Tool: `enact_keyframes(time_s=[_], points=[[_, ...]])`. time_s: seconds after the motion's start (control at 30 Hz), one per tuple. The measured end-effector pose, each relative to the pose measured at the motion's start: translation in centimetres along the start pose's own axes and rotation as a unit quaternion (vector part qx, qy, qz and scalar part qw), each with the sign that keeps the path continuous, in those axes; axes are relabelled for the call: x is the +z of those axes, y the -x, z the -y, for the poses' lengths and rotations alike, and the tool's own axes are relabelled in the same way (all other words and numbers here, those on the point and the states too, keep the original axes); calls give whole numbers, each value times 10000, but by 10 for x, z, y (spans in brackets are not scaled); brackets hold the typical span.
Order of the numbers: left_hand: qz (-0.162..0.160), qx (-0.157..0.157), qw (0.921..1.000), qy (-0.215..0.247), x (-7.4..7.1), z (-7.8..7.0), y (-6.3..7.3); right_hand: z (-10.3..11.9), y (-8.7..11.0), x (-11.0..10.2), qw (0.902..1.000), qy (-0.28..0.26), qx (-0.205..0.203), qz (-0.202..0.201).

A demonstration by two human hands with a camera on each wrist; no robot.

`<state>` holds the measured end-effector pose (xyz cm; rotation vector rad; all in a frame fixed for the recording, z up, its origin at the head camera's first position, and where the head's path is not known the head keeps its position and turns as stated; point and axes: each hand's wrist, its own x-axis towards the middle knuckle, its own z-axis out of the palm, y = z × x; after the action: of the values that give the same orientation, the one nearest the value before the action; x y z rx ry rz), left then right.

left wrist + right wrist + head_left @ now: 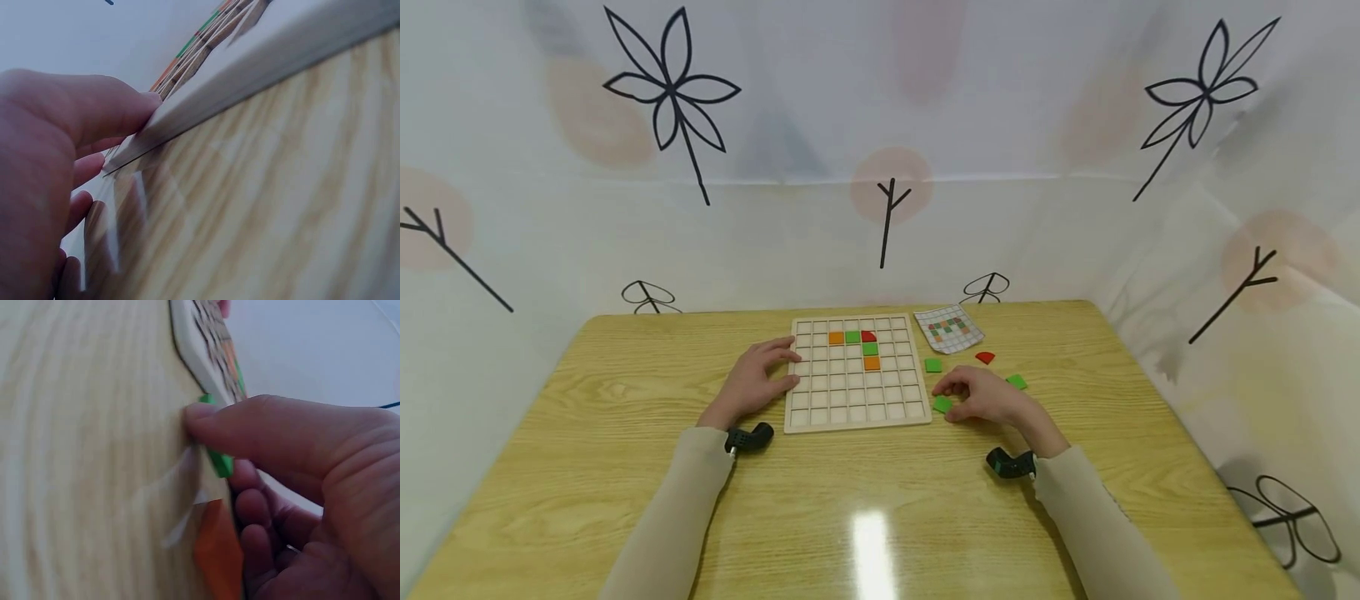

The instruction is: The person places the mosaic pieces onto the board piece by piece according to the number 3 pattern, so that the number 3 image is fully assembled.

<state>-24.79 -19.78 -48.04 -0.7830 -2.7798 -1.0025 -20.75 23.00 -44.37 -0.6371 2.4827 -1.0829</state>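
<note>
A wooden grid board lies on the table, with orange, green and red tiles in some upper squares. My left hand is at its left edge. In the left wrist view the thumb touches the board's side, fingers extended. My right hand pinches a green square tile, right of the board, between thumb and fingers. The right wrist view shows this tile low over the tabletop, partly hidden by the thumb. Below it is an orange piece, which the head view does not show.
A patterned paper card lies beyond the board's upper right corner. Around my right hand are another green tile, a red quarter-round tile and a further green tile. A printed cloth wall stands behind the table.
</note>
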Motion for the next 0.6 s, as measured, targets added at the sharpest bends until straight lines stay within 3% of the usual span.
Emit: enact_keyframes(time_s=[0.6], points=[[30,24,10000,5,-2,-2,1,12,-6,1,9968,620,376,-345]])
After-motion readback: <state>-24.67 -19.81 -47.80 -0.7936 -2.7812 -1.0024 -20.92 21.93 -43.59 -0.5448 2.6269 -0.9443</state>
